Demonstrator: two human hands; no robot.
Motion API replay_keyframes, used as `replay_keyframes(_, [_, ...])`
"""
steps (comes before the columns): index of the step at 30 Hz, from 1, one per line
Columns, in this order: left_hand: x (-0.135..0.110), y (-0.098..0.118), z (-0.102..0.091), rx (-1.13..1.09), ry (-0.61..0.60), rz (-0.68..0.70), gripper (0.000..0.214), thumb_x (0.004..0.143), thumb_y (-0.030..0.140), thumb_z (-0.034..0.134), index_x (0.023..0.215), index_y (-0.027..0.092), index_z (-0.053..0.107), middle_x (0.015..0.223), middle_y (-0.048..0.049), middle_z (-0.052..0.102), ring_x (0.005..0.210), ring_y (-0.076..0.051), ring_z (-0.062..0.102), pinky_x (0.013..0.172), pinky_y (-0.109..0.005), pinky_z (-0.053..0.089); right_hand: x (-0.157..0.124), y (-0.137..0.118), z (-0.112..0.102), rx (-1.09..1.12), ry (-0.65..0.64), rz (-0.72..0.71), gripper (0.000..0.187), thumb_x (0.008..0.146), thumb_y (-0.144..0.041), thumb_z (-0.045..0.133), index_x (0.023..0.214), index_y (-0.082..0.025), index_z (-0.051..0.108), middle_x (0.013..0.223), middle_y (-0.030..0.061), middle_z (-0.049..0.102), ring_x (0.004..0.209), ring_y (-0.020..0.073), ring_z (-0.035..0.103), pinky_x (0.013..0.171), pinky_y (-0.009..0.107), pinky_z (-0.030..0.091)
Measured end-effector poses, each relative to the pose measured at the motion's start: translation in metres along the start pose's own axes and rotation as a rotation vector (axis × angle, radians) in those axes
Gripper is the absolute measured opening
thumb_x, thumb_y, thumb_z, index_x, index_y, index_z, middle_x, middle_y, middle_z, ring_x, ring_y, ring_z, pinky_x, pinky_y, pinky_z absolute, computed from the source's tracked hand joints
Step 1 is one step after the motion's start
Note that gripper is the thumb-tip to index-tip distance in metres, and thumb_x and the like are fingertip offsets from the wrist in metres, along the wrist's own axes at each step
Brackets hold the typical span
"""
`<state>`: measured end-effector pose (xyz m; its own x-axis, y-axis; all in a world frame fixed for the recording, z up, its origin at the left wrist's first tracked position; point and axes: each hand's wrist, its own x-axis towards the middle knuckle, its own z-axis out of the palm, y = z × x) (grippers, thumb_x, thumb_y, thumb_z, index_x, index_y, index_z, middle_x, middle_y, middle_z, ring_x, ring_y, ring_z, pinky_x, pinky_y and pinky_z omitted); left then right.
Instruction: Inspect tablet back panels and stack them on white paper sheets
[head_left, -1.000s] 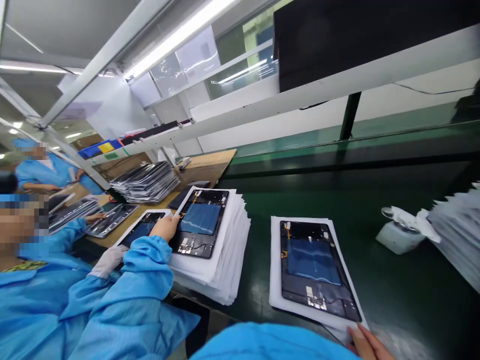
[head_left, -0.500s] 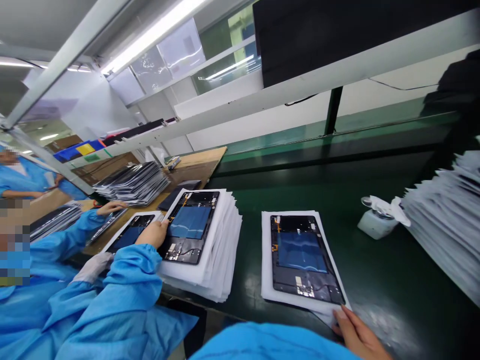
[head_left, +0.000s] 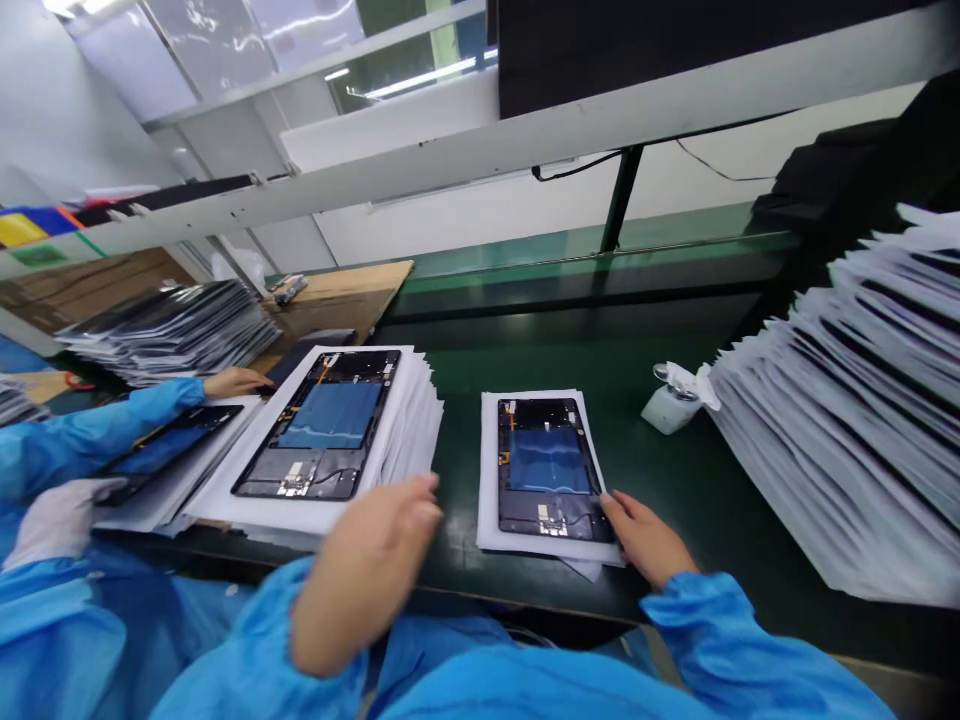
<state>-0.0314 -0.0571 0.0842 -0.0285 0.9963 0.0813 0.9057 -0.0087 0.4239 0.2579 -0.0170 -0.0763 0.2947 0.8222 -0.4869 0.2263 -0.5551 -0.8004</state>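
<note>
One head-worn camera looks forward and down from close above the glossy dark-green counter [head_left: 525, 350] across mid-frame.

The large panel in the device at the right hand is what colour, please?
The large panel is dark blue, best seen in the head view.

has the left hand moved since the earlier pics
Yes. Judged against the stack of white sheets, the left hand has moved rightward and toward the wearer: earlier at its left side, now showing by its near right corner.
</note>
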Motion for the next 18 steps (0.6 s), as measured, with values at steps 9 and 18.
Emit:
replay_keyframes(9, [0.036,-0.014,0.167,-0.185,-0.301,-0.270,0.044,0.080,0.043,0.029,0.112,0.016,0.043,0.104,-0.0097,0.054,0.095,-0.018,0.050,0.078,-0.024,0.038,0.007,0.012,-0.001,-0.248,-0.181,-0.039,0.037,0.080,-0.047,0.042,0.101,-0.016,0.049,0.076,0.0023,0.053,0.054,0.0127,0.049,0.046,0.026,0.043])
replay_keyframes(18, [0.045,0.007,0.157,0.053,-0.225,-0.134,0.032,0.080,0.029,0.026,0.081,0.014,0.055,0.084,-0.0151,0.056,0.085,-0.026,0.052,0.075,-0.036,0.035,-0.002,-0.001,0.001,-0.203,-0.262,0.008,0.025,0.082,-0.036,0.045,0.084,-0.012,0.053,0.061,-0.0035,0.045,0.042,0.0074,0.040,0.036,0.019,0.034])
